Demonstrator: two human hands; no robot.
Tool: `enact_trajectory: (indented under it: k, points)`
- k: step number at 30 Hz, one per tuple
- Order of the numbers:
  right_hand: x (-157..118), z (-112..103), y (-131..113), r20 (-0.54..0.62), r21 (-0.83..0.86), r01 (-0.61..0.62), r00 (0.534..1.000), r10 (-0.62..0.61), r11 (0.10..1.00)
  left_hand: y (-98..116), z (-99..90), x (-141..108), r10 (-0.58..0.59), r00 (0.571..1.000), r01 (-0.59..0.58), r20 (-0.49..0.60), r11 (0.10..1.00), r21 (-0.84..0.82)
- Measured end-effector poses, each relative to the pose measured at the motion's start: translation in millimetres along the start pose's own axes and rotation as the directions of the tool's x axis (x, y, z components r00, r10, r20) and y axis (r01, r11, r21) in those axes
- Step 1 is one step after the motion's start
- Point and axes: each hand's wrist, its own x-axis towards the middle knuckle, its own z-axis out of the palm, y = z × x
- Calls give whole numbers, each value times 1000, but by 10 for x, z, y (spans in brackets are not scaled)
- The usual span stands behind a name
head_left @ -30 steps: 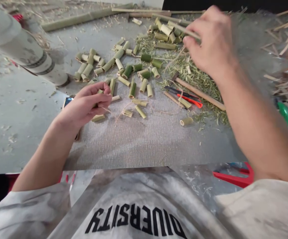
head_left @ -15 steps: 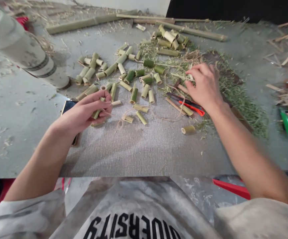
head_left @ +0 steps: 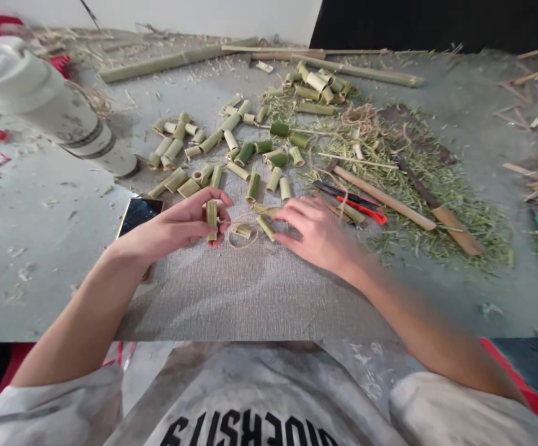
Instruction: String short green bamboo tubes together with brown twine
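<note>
A short split bamboo piece (head_left: 212,220) stands upright between the thumb and fingers of my left hand (head_left: 180,218). Thin twine (head_left: 243,246) runs from those fingers toward the right and loops on the table around another small bamboo piece (head_left: 242,231). My right hand (head_left: 313,232) is low over the table, thumb and curved fingers apart, their tips at the end of a loose bamboo piece (head_left: 264,228). Whether the fingertips touch the twine or that piece is not clear. Just beyond both hands lie several cut bamboo tubes (head_left: 253,187).
Right of my hands lie a red-and-black utility knife (head_left: 364,207), a wooden-handled hammer (head_left: 385,198) and a wooden-handled blade (head_left: 457,230) on green shavings (head_left: 487,254). A phone (head_left: 141,214) is under my left wrist. A white cup (head_left: 64,114) stands left; bamboo poles (head_left: 167,65) lie behind.
My right hand has come back from the shavings toward my left hand, uncovering the hammer and blade. My left hand has shifted right and turned the bamboo piece upright.
</note>
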Motion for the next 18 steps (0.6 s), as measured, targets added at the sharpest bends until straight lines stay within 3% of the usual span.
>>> enact_trajectory:
  k: [3,5,7,9,11,13,14,15,18]
  points:
    - [-29,114,-17,43,-111,65,997,-60,992,23,-25,-24,33,995,-33,98,999,-3]
    - [-41,156,-24,59,-145,66,997,-58,987,68,-43,-60,5,964,1,267,1000,-21]
    - [-50,177,-24,47,-155,62,997,-55,986,91,-66,-101,-24,880,47,474,998,-37]
    - [-56,188,-19,26,-152,61,998,-58,986,52,-98,-141,13,752,41,659,997,-67]
    - [-60,196,-16,3,-139,49,999,-49,989,-48,-137,-186,150,623,-15,768,984,-179]
    - [-62,205,-20,-21,-131,9,1000,-12,991,-169,-179,-244,318,585,-58,746,934,-353]
    - [-62,211,-25,-36,-132,-18,999,14,991,-222,-199,-277,378,580,-81,722,908,-411]
    - [-61,217,-30,-52,-131,-41,998,35,991,-262,-217,-312,414,619,-120,667,889,-441]
    - [-51,234,-40,-76,-115,-49,996,40,992,-295,-249,-387,330,835,-164,441,914,-372]
